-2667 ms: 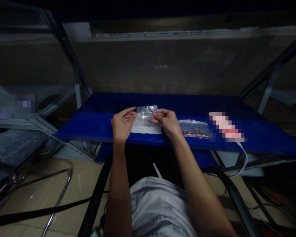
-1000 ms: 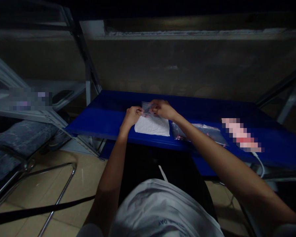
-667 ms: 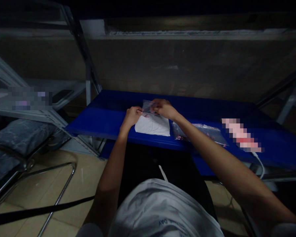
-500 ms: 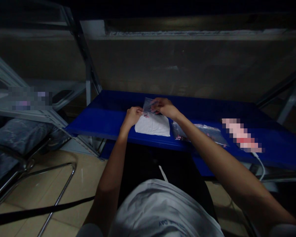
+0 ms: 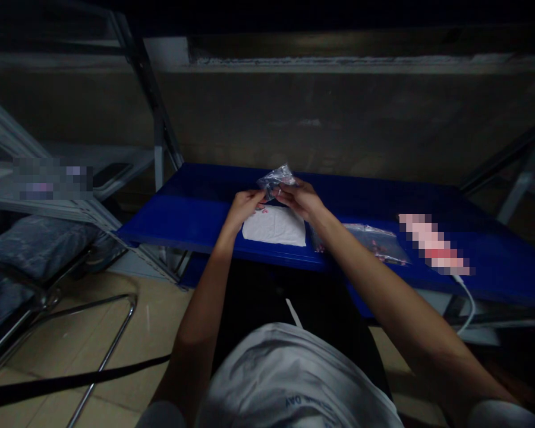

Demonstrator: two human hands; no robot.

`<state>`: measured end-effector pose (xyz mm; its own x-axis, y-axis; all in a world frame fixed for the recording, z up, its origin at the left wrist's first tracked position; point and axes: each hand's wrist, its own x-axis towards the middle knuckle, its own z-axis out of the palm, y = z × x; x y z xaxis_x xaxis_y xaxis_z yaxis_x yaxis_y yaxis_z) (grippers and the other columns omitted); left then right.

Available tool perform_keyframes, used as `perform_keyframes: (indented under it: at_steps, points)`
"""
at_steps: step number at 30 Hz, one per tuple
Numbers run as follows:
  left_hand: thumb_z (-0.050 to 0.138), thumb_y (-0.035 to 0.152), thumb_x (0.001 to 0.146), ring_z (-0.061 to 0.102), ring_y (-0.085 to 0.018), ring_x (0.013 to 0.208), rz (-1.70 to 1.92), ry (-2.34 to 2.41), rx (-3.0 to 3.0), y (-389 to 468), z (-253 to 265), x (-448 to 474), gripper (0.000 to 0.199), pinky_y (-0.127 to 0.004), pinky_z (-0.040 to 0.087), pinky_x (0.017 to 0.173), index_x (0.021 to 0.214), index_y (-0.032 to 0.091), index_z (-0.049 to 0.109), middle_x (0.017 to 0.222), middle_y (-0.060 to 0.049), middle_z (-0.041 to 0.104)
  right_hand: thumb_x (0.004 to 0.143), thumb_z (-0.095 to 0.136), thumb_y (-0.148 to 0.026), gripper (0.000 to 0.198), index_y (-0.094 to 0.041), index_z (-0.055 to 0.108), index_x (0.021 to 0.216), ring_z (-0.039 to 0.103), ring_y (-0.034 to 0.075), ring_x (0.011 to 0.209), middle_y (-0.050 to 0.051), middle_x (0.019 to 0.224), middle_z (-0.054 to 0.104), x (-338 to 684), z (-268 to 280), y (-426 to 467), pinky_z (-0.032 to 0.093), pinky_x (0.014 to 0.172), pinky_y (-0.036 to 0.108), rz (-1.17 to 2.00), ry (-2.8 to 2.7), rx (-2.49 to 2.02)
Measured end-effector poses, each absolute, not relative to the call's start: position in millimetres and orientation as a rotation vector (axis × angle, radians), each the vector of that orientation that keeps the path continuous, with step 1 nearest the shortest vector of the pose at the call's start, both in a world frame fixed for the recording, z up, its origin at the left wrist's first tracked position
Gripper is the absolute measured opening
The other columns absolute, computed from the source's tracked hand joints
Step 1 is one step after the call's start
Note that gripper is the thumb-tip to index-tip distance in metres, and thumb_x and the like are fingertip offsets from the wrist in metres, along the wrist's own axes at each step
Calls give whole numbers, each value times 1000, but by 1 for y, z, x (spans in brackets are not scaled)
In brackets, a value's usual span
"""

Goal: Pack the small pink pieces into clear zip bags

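Observation:
Between my two hands, over the far edge of a white cloth, is a small clear plastic bag (image 5: 277,178), crumpled and shiny at its top. My left hand (image 5: 246,208) pinches its left lower side. On the other side, the fingers of my right hand (image 5: 301,196) are closed on the bag. The white cloth (image 5: 274,229) lies flat on the blue shelf (image 5: 196,208), with a few tiny reddish pieces (image 5: 264,210) at its upper left. Right of it, partly behind my right forearm, a larger clear bag (image 5: 381,244) holds small reddish pieces.
A pixelated pinkish object (image 5: 434,244) with a white cable (image 5: 472,303) lies at the shelf's right. Left stands a metal rack (image 5: 84,202) with a dark flat object (image 5: 111,175) on it. A metal chair frame (image 5: 102,356) and someone's patterned clothing (image 5: 40,255) are lower left.
The small bag has gone from hanging fairly flat to crumpled and tilted, its top now higher. My right hand has turned and dropped slightly; my left has shifted a little right.

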<state>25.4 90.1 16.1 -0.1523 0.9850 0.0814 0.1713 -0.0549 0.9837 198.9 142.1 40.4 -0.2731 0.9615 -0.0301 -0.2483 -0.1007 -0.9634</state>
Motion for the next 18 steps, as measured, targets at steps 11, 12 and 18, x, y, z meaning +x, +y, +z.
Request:
perform_keyframes:
  at_steps: [11,12,18]
  points:
    - [61,7,86,66,-11,66,1209,1451,1339,102,43,14,23,-22,45,60,100,14,77,78,-5,75,84,72,-20,16,-20,65,99,72,15,74,3,83,76,206,48,148,52,60,21,1319,-1458,-1080]
    - [60,8,87,67,-12,68,1239,1475,1338,106,46,14,24,-22,46,61,102,15,78,79,-4,75,81,72,-15,19,-19,67,99,72,14,72,4,82,77,206,48,150,50,58,20,1329,-1506,-1081]
    - [65,27,96,74,-16,80,1415,1470,1060,122,45,21,42,-25,55,69,136,15,62,108,-11,78,79,73,-10,21,-18,62,94,74,15,68,7,84,78,186,36,164,50,52,19,1292,-1466,-1247]
